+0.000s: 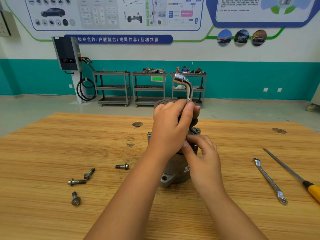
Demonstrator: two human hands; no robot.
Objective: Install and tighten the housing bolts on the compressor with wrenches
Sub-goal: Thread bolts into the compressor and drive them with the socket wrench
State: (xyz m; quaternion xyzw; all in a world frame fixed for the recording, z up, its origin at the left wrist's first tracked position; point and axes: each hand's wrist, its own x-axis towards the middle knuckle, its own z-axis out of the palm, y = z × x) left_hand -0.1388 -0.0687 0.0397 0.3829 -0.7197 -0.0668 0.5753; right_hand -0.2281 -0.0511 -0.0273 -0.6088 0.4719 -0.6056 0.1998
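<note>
Chrome socket wrench (184, 85) stood upright on the compressor (174, 170) at the middle of the table (52, 144), left hand (169, 129) clamped round its shaft, right hand (204, 156) pinching its lower end. A tilted socket risked slipping off or cross-threading; four loose bolts (122, 166) lay at the left.

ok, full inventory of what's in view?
table: 1, wood, foreground
compressor: 1, grey, table centre
loose bolts: 4, dark, table left
socket wrench: 1, chrome, above compressor
spanner: 1, silver, table right
screwdriver: 1, yellow handle, table far right
carts: 3, grey, back wall
charger: 1, dark, left wall
left hand: 1, grips socket wrench
right hand: 1, fingers at compressor top, grip unclear
</note>
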